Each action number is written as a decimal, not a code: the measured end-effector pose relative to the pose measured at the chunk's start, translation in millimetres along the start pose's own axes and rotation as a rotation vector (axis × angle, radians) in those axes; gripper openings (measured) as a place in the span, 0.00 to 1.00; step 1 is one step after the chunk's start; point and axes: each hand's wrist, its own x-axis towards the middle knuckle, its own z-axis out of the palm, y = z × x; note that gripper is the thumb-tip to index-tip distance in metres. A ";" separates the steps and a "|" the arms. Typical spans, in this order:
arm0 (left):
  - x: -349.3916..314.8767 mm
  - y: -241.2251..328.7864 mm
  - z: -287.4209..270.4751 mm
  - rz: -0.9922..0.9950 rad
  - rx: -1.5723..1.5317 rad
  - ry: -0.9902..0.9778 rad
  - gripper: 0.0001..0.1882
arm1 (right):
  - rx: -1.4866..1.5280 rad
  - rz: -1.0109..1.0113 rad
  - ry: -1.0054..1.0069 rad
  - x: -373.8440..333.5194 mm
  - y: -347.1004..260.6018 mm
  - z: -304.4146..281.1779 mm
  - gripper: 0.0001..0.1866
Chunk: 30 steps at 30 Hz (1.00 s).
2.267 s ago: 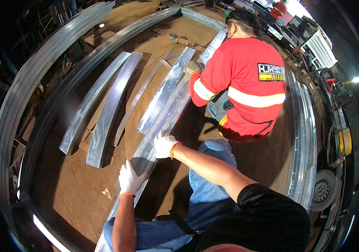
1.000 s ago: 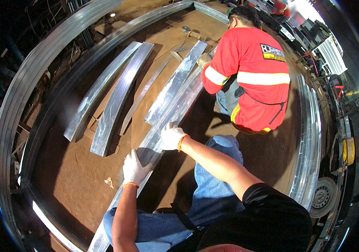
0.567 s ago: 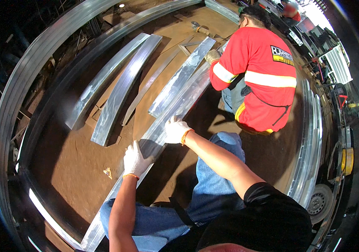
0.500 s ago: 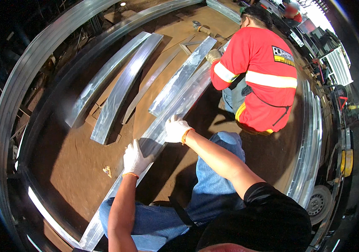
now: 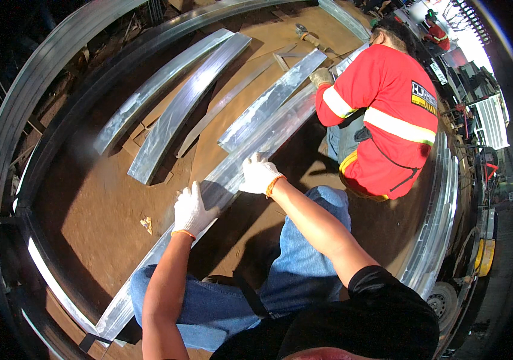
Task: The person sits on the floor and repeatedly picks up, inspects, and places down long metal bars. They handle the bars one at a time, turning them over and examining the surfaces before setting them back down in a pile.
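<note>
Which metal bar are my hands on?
The long bar running from lower left toward the red-clad co-worker: your left hand and right hand touch it, not the shorter bars.

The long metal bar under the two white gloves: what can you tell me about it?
The bar is long, straight-sided and silvery, apparently metal, with a streaky shine and lines running lengthwise. It slants from the lower left up toward the co-worker in red, where its far end is hard to make out. The left hand and right hand both rest on it, and it is shadowed between them. What supports it is unclear.
</note>
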 end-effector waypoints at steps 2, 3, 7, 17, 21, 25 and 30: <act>-0.1 3.8 -2.7 -0.001 -0.007 -0.015 0.52 | -0.018 0.000 -0.002 0.3 1.4 1.6 0.51; 0.0 2.9 -2.5 0.001 -0.002 -0.012 0.52 | -0.019 -0.002 -0.008 -0.3 0.4 -0.9 0.51; 0.1 1.1 -1.4 0.002 0.006 -0.006 0.53 | 0.008 -0.010 0.000 1.0 0.8 -0.2 0.51; -1.3 2.9 -4.2 -0.006 0.013 -0.021 0.52 | 0.018 0.008 -0.026 -1.7 -2.4 -7.7 0.51; -0.8 3.9 -5.3 -0.009 0.005 -0.030 0.52 | 0.008 0.000 0.001 -2.3 -2.3 -6.1 0.51; -0.9 4.8 -6.0 -0.005 0.000 -0.029 0.52 | 0.016 -0.005 0.035 1.0 0.8 1.2 0.50; -0.3 4.5 -5.1 -0.005 -0.005 -0.037 0.52 | 0.000 0.001 -0.019 1.2 0.4 -2.8 0.51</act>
